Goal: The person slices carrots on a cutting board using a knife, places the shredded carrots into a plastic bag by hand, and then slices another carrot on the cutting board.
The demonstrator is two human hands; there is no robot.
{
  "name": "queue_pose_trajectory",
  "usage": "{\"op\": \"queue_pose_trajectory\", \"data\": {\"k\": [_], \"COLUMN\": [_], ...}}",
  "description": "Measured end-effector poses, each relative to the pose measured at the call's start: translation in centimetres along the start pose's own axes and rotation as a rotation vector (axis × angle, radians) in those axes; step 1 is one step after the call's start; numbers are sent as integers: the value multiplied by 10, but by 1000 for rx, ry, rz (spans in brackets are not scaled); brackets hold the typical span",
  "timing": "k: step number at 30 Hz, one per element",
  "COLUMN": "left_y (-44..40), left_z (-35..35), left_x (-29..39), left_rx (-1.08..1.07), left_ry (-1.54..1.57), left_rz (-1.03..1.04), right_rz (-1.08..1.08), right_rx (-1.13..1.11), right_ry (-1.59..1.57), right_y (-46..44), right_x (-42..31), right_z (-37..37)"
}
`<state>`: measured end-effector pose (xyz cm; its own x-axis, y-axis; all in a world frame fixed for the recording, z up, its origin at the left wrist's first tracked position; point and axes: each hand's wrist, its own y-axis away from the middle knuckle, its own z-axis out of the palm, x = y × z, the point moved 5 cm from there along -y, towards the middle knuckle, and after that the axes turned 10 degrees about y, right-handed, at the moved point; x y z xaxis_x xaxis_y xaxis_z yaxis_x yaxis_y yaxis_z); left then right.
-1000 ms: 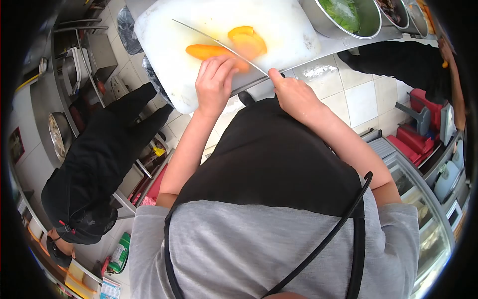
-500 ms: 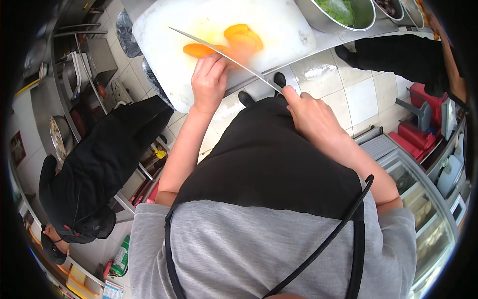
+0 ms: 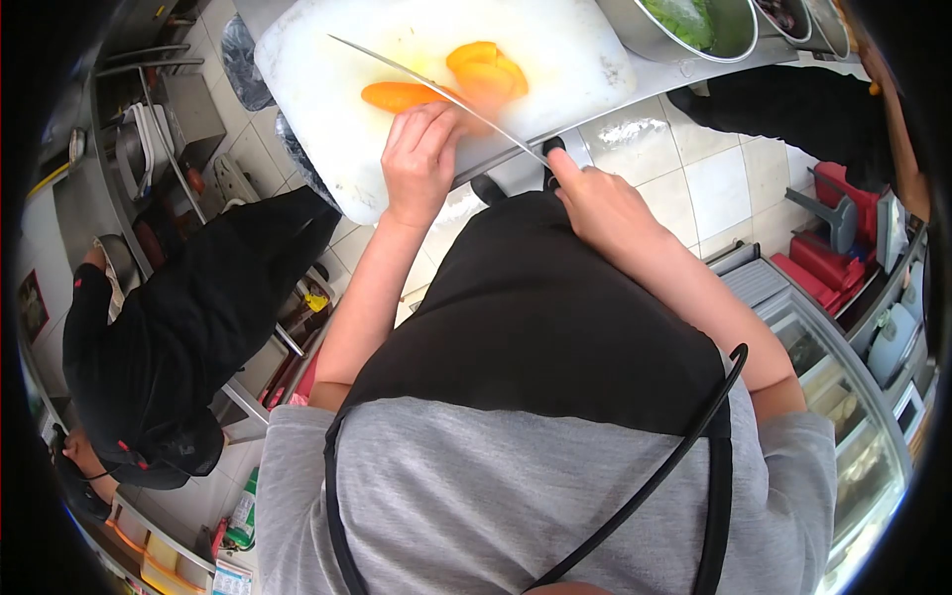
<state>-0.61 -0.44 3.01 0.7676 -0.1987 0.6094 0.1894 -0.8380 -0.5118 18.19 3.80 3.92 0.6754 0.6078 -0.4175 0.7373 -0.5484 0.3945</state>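
My right hand (image 3: 607, 203) is wrapped round the handle of a long knife (image 3: 397, 67), whose blade slants up and left above a white cutting board (image 3: 322, 149). My left hand (image 3: 418, 164) has its fingers bent together at the near end of a carrot (image 3: 397, 96), holding it against the board. The blade crosses just beyond my left fingertips, over the carrot. Flat carrot slices (image 3: 486, 71) lie overlapped on the far side of the blade. Orange juice tints the board around them. The knife's handle is mostly hidden in my right hand.
A metal container of green leaves (image 3: 684, 25) stands right of the board, with other containers (image 3: 788, 18) beyond. A co-worker in black (image 3: 188, 327) bends at the left counter. Another person's dark-clothed leg (image 3: 793, 104) is at right. A glass-topped case (image 3: 843, 397) stands lower right.
My right hand and the knife have shifted slightly up and left. My left hand stays on the carrot. The co-worker at left now reaches an arm toward the metal bowl.
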Motion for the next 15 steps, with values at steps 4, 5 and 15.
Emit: {"op": "queue_pose_trajectory", "data": {"k": [4, 5, 15], "left_y": [0, 1, -2], "left_z": [-2, -2, -5], "left_x": [1, 2, -1], "left_rx": [4, 2, -28], "left_ry": [19, 17, 26], "left_rz": [-6, -2, 36], "right_rz": [-4, 10, 21], "right_rx": [-6, -22, -39], "right_ry": [-25, -38, -117], "right_y": [-31, -29, -14], "right_x": [0, -2, 7], "right_z": [6, 3, -14]}}
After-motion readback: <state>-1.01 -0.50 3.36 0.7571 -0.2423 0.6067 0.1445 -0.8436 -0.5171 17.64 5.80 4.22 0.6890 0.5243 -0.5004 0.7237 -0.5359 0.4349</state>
